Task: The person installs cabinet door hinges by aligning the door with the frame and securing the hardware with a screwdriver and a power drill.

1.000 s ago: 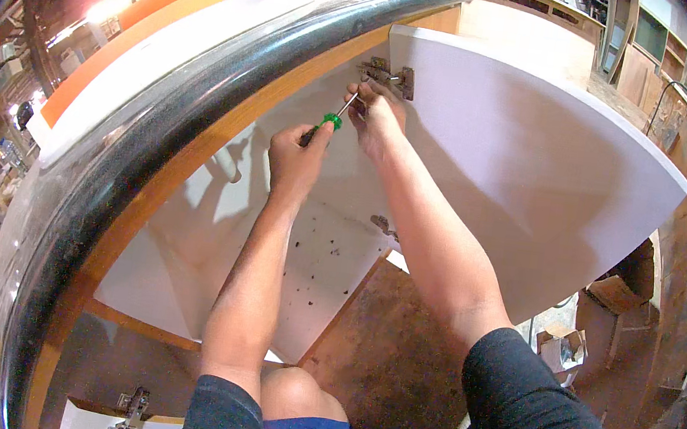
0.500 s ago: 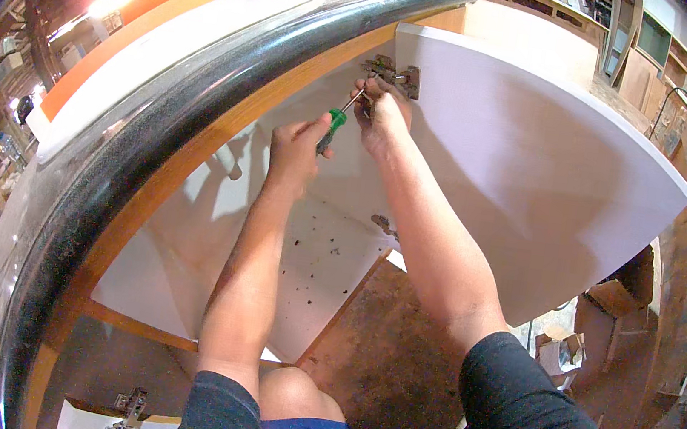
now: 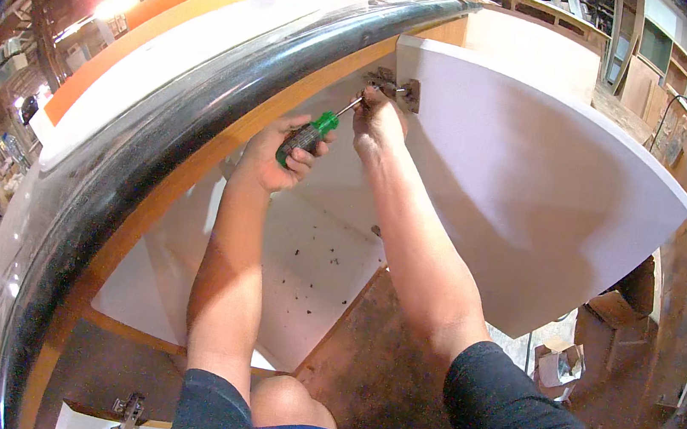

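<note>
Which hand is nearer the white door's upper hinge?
Right: the right hand is at the upper hinge; the left hand, holding the screwdriver, is farther off, lower and leftward.

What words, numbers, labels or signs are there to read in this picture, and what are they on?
None can be read.
Green-and-dark screwdriver in the left hand: no lettering I can make out.
White door panel: no writing shows.
Small open box at lower right: too small and blurred to tell whether anything is printed on it.
</note>
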Tool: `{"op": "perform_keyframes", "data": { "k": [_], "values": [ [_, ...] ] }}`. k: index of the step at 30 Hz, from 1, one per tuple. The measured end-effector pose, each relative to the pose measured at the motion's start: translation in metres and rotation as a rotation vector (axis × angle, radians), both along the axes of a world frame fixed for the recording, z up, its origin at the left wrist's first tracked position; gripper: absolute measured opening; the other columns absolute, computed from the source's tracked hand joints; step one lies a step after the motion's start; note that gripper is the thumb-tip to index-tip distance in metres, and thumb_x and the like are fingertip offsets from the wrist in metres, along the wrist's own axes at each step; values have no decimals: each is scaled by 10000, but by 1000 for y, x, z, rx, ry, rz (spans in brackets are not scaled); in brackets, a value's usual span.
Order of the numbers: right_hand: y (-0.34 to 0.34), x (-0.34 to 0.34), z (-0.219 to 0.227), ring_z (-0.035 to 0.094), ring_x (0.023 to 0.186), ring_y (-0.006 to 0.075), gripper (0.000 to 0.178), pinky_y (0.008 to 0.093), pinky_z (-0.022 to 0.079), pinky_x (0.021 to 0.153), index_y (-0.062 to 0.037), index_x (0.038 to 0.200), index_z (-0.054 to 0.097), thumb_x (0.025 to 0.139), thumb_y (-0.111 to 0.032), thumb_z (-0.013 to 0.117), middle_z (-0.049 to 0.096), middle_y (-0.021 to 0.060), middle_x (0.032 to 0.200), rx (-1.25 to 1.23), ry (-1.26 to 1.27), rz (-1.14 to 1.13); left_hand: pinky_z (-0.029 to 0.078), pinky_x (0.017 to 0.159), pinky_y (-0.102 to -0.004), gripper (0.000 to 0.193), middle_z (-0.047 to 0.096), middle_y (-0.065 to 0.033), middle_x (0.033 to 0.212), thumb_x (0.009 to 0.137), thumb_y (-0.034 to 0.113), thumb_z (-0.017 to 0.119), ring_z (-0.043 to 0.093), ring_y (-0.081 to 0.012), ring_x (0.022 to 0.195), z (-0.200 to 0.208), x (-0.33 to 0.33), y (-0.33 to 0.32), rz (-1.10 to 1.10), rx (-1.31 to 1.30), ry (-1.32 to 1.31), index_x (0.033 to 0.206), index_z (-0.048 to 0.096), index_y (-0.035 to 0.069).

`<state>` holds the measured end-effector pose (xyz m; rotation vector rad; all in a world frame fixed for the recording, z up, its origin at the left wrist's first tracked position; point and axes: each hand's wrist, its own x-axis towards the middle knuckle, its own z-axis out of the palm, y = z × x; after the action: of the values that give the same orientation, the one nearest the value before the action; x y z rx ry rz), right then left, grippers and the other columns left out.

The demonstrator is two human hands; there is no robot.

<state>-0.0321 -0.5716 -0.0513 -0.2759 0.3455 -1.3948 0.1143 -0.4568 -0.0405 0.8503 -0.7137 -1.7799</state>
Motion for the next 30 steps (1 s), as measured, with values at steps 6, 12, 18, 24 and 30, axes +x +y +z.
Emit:
{"op": "perform_keyframes", "data": {
  "k": [6,12,18,24,30],
  "values": [
    [-4,-24,-10,680,815,225,215,288,538,690,-19,1135,618,936,-77,673,676,103,919,-127,-74,225,403,351,-211,383,670,-94,779,1010,345,557,520,-99,444,13,-33,6,55,-74,-172,1106,639,-17],
    [62,-114,-15,692,901,171,229,301,542,786,-30,1111,733,917,-152,735,722,65,970,-739,1185,-172,312,365,-226,287,602,-28,676,948,355,674,477,-78,465,9,-45,30,627,-158,-777,955,696,69],
    [89,-237,-9,687,823,170,126,288,534,748,-28,987,757,864,-4,749,722,108,903,-1024,1294,-857,468,617,-322,402,665,-36,743,865,394,760,577,-137,655,-8,-41,18,931,-480,-1348,1009,769,19],
    [98,-329,29,695,896,197,117,301,532,840,-24,999,755,892,11,723,739,106,980,-1089,1507,-1303,486,677,-333,398,679,-71,735,857,388,772,610,-147,692,-3,-36,16,898,-636,-1513,1006,771,19],
    [112,-369,1,674,863,247,120,343,541,808,-4,1007,740,891,19,716,720,103,913,-1358,1531,-1397,414,583,-317,357,598,-29,642,870,337,773,505,-112,594,-15,-46,26,966,-477,-1367,934,764,-14]
  ]
}}
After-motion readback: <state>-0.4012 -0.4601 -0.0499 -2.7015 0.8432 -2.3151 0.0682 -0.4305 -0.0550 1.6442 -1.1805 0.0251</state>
